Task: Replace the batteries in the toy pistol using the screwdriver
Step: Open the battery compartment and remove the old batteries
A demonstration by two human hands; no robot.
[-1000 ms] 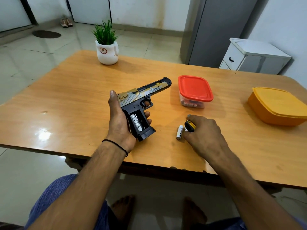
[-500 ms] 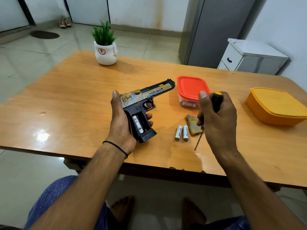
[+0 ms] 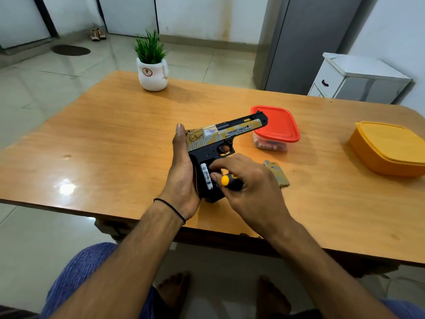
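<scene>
Bare forearms [image 3: 128, 261], a thin black wristband [image 3: 171, 209] on the left one, blue textured legwear [image 3: 76, 279], bare feet [image 3: 174, 293].

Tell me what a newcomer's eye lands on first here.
The gold-and-black toy pistol at the middle of the table, gripped by the left hand, its open grip showing a white battery. The right hand holds a yellow-capped screwdriver at that grip. Right of it sit a red-lidded container and an orange box.

You've got 1 toy pistol [image 3: 225, 137], 1 screwdriver [image 3: 230, 180], 1 battery [image 3: 206, 176] showing & 1 loose cover [image 3: 277, 173], all mid-frame. Right side, 2 lidded boxes: 1 red-lid box [image 3: 276, 125], 1 orange box [image 3: 388, 148]; upper ctr, 1 potted plant [image 3: 151, 65]. 2 hands, left hand [image 3: 181, 178] & right hand [image 3: 251, 188]; 1 table [image 3: 115, 146].
</scene>
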